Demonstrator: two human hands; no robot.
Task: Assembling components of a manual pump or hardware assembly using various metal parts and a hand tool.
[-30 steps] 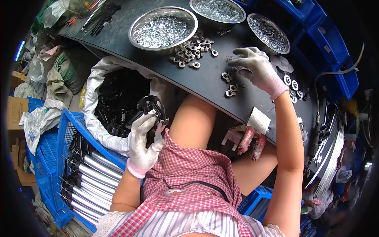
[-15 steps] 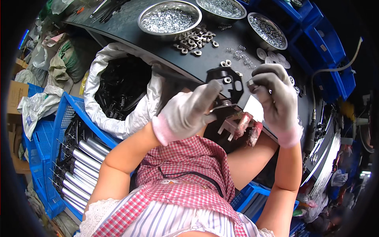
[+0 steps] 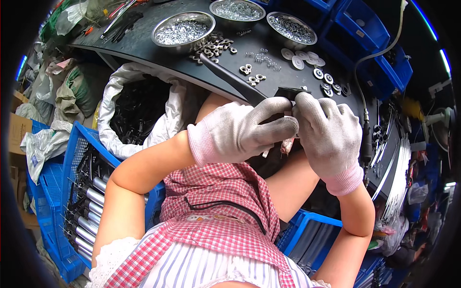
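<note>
My left hand [image 3: 245, 129], in a grey-and-white knit glove, is closed on a black part with a long flat handle [image 3: 230, 79] that slants up to the left. My right hand [image 3: 329, 134], gloved alike, curls its fingers over the same part's wider black end [image 3: 292, 91]. The fingertips of both hands nearly meet there and hide the middle of the part. Any small piece in the right fingers is hidden. Just beyond the hands lie a few small metal fittings [image 3: 252, 79] and black-and-silver round discs [image 3: 328, 78].
Three steel bowls of small metal pieces [image 3: 185, 31] stand on the dark table [image 3: 144, 48]. Springs [image 3: 261, 58] and pale washers [image 3: 297, 62] lie near them. Blue bins [image 3: 360, 33] line the far right. At left are a white sack [image 3: 108, 127] of black parts and a blue crate [image 3: 72, 158] of metal tubes.
My right hand has moved left and down to meet my left hand at the black part. The part has turned, with its long handle now pointing up left. The view has shifted.
</note>
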